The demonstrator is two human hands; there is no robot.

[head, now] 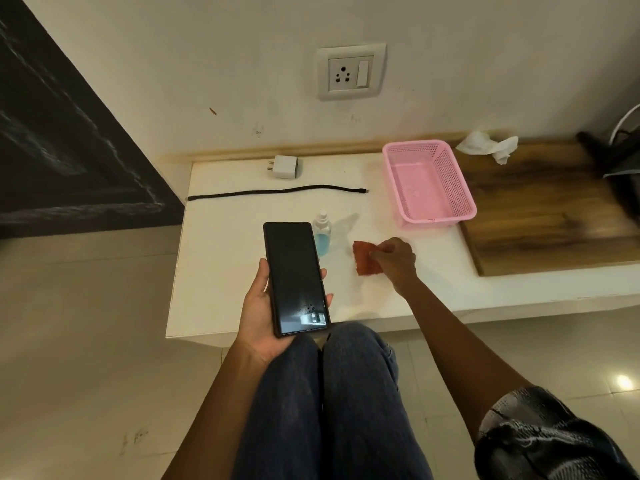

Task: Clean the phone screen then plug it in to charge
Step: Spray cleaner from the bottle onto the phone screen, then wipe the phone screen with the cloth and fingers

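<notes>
My left hand [258,317] holds a black phone [295,277] screen up over the near edge of the white table [221,258]; droplets show near the screen's bottom. My right hand [394,259] pinches a small red-orange cloth [365,259] that lies on the table right of the phone. A small spray bottle [322,233] with blue liquid stands just behind the phone. A white charger adapter [284,167] and a black cable [277,192] lie at the back of the table. A wall socket [350,72] with a switch sits above.
A pink plastic basket [431,183] stands at the table's back right, partly on a wooden board [547,209]. Crumpled white tissue [488,145] lies behind it. Dark objects sit at the far right edge. My knees in jeans are below the table's front edge.
</notes>
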